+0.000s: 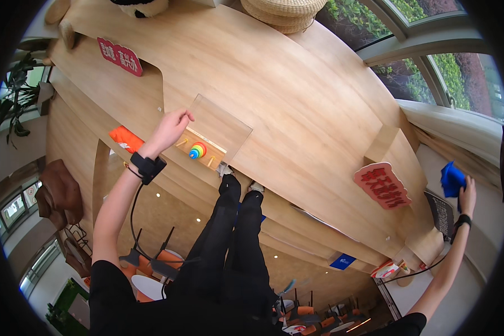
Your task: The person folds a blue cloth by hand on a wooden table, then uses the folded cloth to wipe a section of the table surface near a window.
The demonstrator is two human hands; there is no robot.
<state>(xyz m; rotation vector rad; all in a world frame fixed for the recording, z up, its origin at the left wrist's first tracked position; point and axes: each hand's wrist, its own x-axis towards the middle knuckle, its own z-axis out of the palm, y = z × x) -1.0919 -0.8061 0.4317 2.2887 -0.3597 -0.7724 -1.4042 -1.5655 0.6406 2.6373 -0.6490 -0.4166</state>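
Far out on the right, my right hand (468,196) grips a crumpled blue cloth (452,179) beside the curtained window wall. My left hand (173,129) hangs with loosely bent fingers and nothing visible in it. Just beyond its fingertips lies a clear panel (224,119) on the light wooden surface. Beside that hand is a wooden pegboard (219,154) with upright pegs and a stack of rainbow-coloured rings (198,150). An orange fabric item (126,138) shows partly behind my left wrist.
Red signs with writing stand at left (119,56) and right, the right sign (382,185) near a wooden block (382,143). A woven basket (283,12) and a black-and-white plush toy (140,7) sit at the far edge. Wooden steps (285,235) descend near my legs; chairs (302,311) stand below.
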